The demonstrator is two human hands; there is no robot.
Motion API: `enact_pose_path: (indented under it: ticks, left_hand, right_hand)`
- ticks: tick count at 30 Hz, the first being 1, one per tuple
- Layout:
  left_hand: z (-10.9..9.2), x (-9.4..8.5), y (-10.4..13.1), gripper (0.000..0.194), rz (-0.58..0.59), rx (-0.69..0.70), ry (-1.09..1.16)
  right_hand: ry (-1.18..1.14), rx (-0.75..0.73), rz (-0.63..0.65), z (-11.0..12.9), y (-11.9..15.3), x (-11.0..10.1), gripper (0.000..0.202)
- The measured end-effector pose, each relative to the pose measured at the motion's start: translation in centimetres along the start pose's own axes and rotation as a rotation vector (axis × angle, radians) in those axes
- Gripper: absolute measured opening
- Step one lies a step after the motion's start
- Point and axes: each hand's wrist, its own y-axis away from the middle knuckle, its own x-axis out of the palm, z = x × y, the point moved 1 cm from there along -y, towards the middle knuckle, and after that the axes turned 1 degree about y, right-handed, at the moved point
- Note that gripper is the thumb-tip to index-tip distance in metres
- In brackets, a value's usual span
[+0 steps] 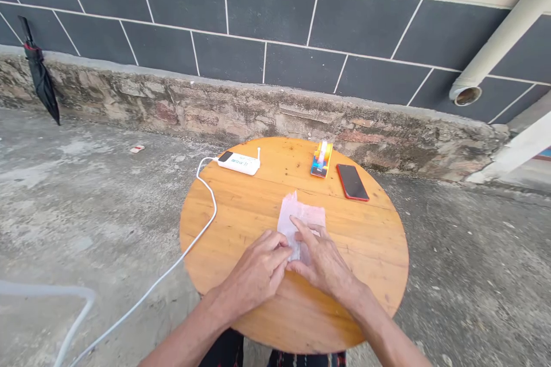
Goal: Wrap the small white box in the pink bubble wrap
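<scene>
A thin, crinkled pale-pink sheet [309, 215], perhaps a plastic bag, lies on the round wooden table [241, 206]. My left hand [262, 264] is closed at its near left edge, with thumb and fingertips pressed together on the material. Over the sheet's right side, my right hand [321, 255] has its fingers apart, the index stretched forward and the thumb by the near edge. Part of the sheet is hidden beneath both hands.
A white device [238, 163] with a small screen and a white cable [214, 206] is at the table's back left. A yellow-and-blue tape dispenser [321, 159] and a red-edged phone [353, 182] sit back right. Beyond stands a tiled wall [271, 6]; a black umbrella [42, 74] leans there.
</scene>
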Motion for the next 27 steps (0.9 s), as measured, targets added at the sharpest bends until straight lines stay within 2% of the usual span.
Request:
enact_pose_path:
  ticks: [10,15,17,21,24,27]
  left_hand:
    - [0.6,0.4,0.1,0.024,-0.05,0.094,-0.027]
    - [0.6,0.2,-0.4,0.024,0.008,0.122,-0.062]
    - [0.5,0.0,-0.4,0.025,0.031,0.123,-0.083]
    - [0.5,-0.2,-0.4,0.025,0.054,0.131,-0.082]
    - [0.7,-0.1,-0.4,0.026,0.044,0.148,-0.072]
    - [0.9,0.1,-0.5,0.025,0.027,0.167,-0.053]
  right_hand:
    - [0.03,0.022,0.024,0.7,-0.2,-0.3,0.083]
    - [0.013,0.011,0.008,0.5,0.8,-1.8,0.074]
    - [-0.042,0.09,-0.04,-0.2,1.9,-2.9,0.06]
    - [-0.135,0.43,-0.085,-2.0,4.9,-4.1,0.033]
    - [-0.266,0.57,-0.03,-2.4,6.7,-3.4,0.027]
    - [-0.47,0.697,-0.014,-1.9,7.1,-2.0,0.031]
